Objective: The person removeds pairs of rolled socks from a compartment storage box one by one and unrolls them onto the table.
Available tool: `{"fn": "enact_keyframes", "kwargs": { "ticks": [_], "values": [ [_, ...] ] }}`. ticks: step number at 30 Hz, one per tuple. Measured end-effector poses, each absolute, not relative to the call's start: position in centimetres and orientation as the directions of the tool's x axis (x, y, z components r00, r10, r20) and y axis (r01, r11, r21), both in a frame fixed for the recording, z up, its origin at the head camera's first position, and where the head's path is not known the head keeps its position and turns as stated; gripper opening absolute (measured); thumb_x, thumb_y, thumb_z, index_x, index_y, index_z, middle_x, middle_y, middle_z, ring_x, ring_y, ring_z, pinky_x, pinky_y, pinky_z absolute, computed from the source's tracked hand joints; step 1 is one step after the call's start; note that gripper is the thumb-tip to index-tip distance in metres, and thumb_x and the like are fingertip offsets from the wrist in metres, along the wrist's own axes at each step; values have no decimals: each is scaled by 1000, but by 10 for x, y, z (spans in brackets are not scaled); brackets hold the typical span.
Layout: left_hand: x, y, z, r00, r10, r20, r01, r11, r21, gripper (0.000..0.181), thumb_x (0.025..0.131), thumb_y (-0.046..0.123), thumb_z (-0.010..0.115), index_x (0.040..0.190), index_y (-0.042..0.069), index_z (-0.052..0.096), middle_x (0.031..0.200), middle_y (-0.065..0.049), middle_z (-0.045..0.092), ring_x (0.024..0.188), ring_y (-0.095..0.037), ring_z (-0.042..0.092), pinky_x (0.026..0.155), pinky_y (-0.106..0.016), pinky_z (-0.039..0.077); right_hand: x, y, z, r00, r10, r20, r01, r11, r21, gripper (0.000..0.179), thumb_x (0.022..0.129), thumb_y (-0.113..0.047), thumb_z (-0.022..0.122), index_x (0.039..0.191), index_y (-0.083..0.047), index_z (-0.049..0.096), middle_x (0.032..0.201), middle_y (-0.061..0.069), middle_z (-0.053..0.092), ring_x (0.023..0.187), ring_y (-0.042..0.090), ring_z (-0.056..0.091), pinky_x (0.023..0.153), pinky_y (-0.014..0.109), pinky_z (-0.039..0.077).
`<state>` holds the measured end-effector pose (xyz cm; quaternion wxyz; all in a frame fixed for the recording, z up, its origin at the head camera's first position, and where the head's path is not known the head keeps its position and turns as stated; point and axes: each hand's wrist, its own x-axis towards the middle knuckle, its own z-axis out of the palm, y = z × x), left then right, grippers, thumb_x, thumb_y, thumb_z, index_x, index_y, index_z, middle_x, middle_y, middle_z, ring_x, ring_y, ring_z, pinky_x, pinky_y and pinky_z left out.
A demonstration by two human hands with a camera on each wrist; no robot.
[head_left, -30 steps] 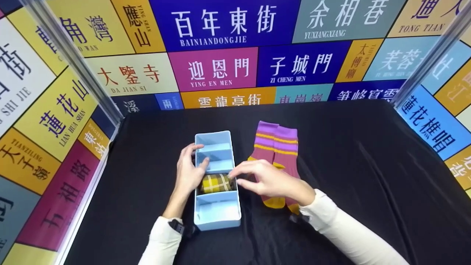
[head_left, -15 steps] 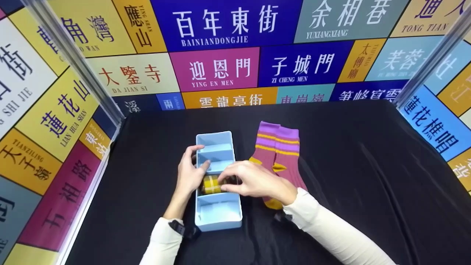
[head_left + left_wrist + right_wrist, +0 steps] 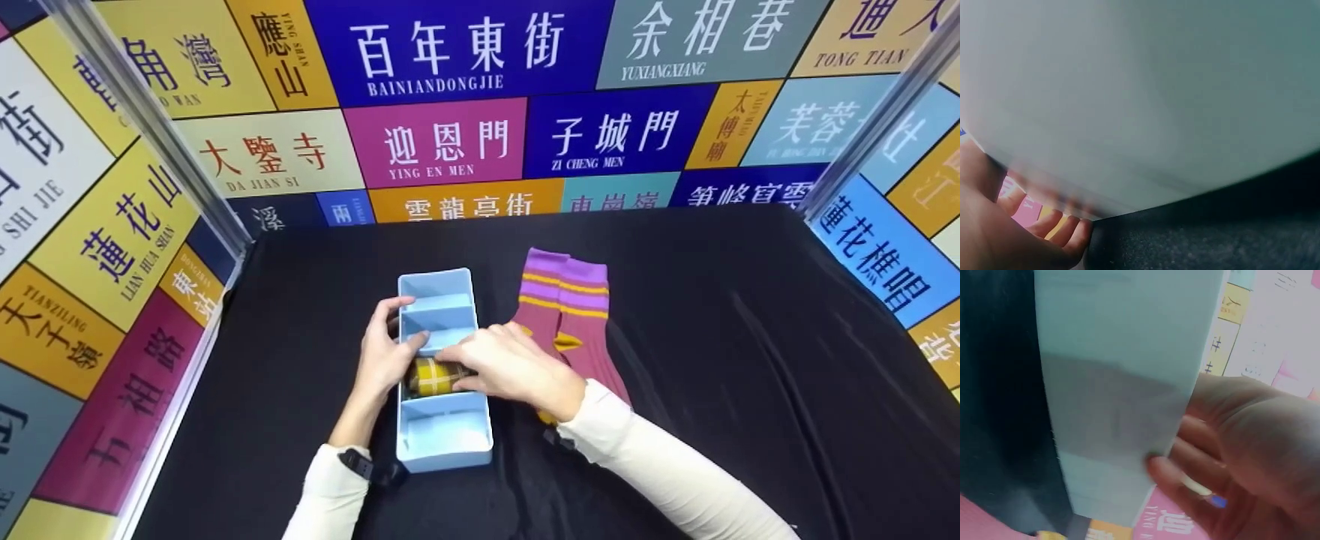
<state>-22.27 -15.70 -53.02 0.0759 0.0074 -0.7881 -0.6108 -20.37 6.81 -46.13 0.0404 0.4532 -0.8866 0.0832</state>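
Note:
A light blue divided box [image 3: 445, 460] lies lengthwise on the black cloth. My left hand [image 3: 383, 358] grips its left wall, thumb over the rim and inside a compartment. In the third compartment from the back sits a folded yellow plaid fabric bundle [image 3: 430, 376]. My right hand [image 3: 517, 369] reaches over the right wall and pinches the bundle's right end between thumb and fingers, which hide that part. In the left wrist view the box wall [image 3: 1129, 101] covers most of my fingers. The right wrist view has my hand [image 3: 1247, 455] bent over the wall's edge.
Right of the box, a pair of purple and maroon socks [image 3: 583, 300] with yellow stripes lies flat, partly behind my right forearm. The other box compartments show bare floors. Panels with printed signs [image 3: 435, 142] rise behind the black cloth [image 3: 720, 360] and along its sides.
My right hand has moved left from the box's right rim, in over the plaid bundle, and now covers its right end. The left hand keeps its hold on the box.

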Motion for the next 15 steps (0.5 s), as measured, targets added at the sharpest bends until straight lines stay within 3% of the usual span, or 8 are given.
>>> {"fn": "enact_keyframes", "kwargs": {
  "ticks": [5, 15],
  "values": [
    [-222, -155, -530, -989, -107, 99, 69, 254, 965, 59, 87, -4, 78, 141, 14, 63, 150, -19, 62, 134, -35, 65, 109, -55, 55, -203, 64, -456, -607, -791, 76, -795, 601, -88, 29, 91, -48, 86, 109, -26, 78, 77, -7, 70, 67, 18, 68, 50, 29, 38],
    [-222, -158, -527, -989, -115, 98, 62, 280, 958, 61, 85, -3, 81, 140, 15, 63, 149, -16, 62, 134, -33, 65, 108, -54, 56, -204, 48, -452, -629, -775, 55, -777, 629, -23, 30, 90, -48, 87, 90, -19, 80, 74, 1, 72, 66, 26, 68, 53, 38, 47]
  ]
}}
